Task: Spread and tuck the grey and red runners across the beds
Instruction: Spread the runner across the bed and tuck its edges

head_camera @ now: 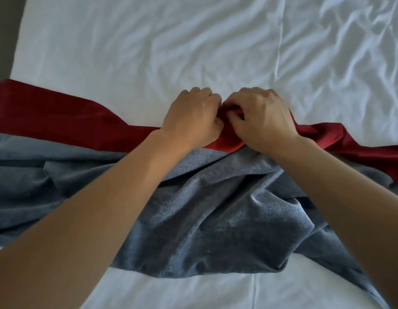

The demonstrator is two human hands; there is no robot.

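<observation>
A red runner (48, 117) lies across the white bed (149, 41) from the left edge to the right edge, bunched in the middle. In front of it a grey runner (215, 208) lies crumpled in thick folds, overlapping the red one's near edge. My left hand (193, 117) and my right hand (262, 117) sit side by side at the centre, knuckles up. Both grip the bunched far edge of the red runner with curled fingers. My forearms cross over the grey cloth.
Wrinkled white sheet covers the bed beyond the runners, with a seam (280, 41) running down on the right. A dark strip of floor or wall (4, 30) shows past the bed's left edge. More white sheet (171, 291) shows in front of the grey runner.
</observation>
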